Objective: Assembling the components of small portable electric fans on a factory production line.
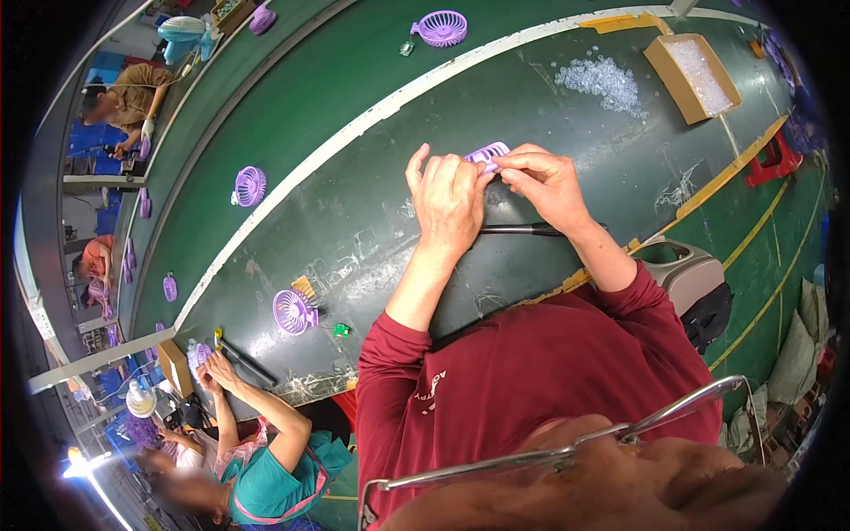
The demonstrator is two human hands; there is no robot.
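Over the dark green worktable [522,292], both my hands meet at a small purple plastic fan part [489,152] with slots in it. My left hand [447,199] is closed on its near left side, with the thumb hidden from view. At the part's right edge, the thumb and fingers of my right hand [544,181] are pinched together; whether a small piece sits between them cannot be made out. A black pen-like tool [518,229] lies on the table below, between my forearms.
Loose clear plastic pieces [602,86] lie heaped near a cardboard box [668,81] of similar pieces. Left of me are a purple fan [292,311] and a green circuit board [341,330]. Beyond a white rail, a green belt [301,115] carries purple fans. A co-worker [279,478] works at lower left.
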